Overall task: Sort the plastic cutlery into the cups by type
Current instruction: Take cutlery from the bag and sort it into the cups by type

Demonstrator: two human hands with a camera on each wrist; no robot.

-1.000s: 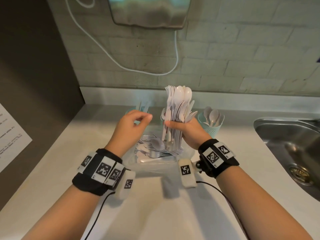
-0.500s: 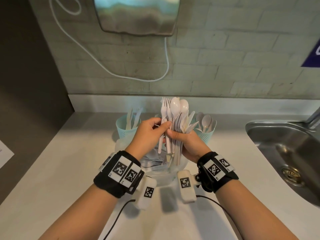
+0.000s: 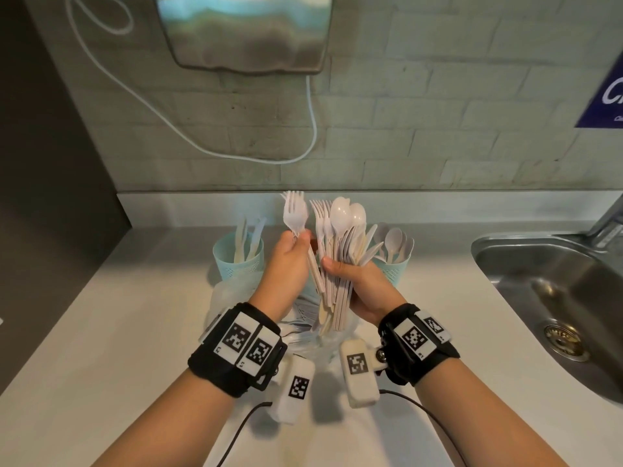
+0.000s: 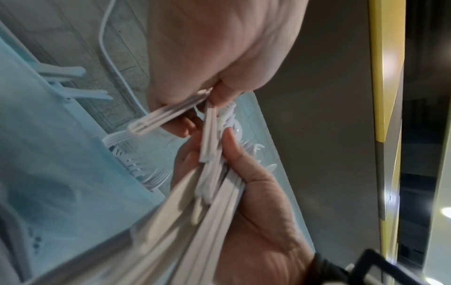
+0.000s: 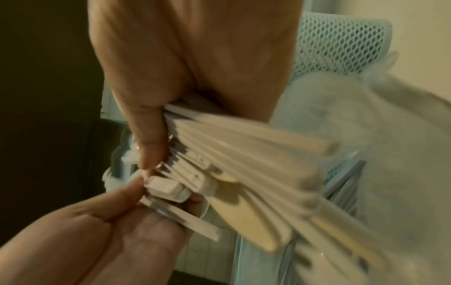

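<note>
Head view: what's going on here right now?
A person is sorting plastic cutlery at a counter. The right hand grips a mixed bundle of forks, spoons and knives upright. The left hand pinches a few forks, held apart from the bundle. Behind stand the left cup with knives and the right cup with spoons.

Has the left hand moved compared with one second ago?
Yes. The left hand came right from beside the left cup to the bundle and now pinches forks beside it.
</note>
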